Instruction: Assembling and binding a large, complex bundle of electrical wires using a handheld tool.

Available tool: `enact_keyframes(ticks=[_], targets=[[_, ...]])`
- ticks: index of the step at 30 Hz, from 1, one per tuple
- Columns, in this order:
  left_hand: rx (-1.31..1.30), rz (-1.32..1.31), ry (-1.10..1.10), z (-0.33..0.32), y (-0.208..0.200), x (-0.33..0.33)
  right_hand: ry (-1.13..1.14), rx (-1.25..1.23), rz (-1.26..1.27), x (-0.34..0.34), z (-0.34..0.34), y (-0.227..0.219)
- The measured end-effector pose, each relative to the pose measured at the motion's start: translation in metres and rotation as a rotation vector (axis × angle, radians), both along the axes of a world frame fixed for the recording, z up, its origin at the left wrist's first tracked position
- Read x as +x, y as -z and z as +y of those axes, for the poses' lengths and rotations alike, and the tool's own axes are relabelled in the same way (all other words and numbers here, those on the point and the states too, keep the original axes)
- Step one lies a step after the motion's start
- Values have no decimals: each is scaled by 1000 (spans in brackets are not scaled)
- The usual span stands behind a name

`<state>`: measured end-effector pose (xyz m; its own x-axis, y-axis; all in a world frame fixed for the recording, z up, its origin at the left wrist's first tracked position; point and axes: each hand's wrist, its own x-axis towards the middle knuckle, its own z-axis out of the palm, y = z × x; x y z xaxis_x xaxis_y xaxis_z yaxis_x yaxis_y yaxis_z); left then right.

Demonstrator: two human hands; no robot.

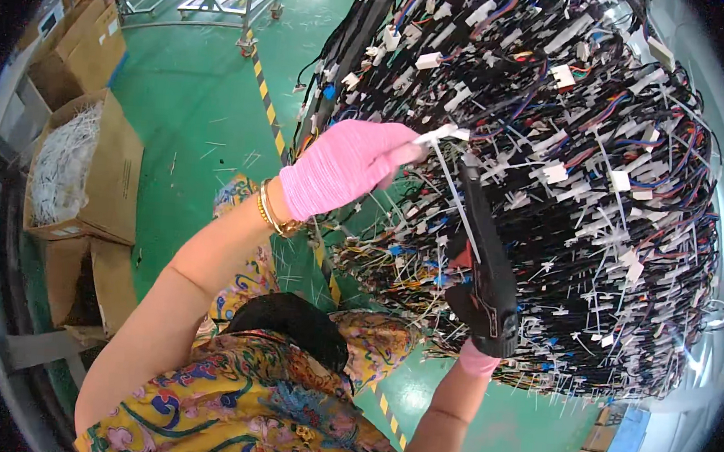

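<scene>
My left hand [345,164], in a pink glove, is closed in a pinch on a white cable tie [457,192] beside a small white connector piece [448,135]. The tie's long tail hangs down toward a black pistol-shaped cable tie tool [493,273] with a red part. My right hand [478,360], also in a pink glove, is wrapped round the tool's lower end; most of its fingers are hidden by it. Behind both hands hangs a dense mass of black wire harnesses [581,216] with white connectors, coloured wires and many tie tails sticking out.
Cardboard boxes stand at the left, one open box [126,184] filled with white strips [68,163]. A wheeled metal rack [226,2] is at the far left. Yellow-black tape [267,106] crosses the green floor [188,71], where loose tie scraps lie. A blue bin [626,442] sits at lower right.
</scene>
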<state>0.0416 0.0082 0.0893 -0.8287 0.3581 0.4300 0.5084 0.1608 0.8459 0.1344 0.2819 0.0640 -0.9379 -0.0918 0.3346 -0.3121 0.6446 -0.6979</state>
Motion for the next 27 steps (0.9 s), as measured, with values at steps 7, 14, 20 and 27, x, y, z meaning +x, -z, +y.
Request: enact_keyframes(ticks=[7, 14, 20, 27], targets=[[1, 149, -18, -2, 4, -3, -237, 381, 177, 15, 5, -55], [-45, 210, -111, 11, 13, -3, -223, 589, 267, 19, -24, -81], [-81, 240, -193, 16, 20, -7, -178, 443, 148, 11, -44, -60], [30, 50, -59, 13, 19, -17, -126, 28, -61, 6, -27, -1]])
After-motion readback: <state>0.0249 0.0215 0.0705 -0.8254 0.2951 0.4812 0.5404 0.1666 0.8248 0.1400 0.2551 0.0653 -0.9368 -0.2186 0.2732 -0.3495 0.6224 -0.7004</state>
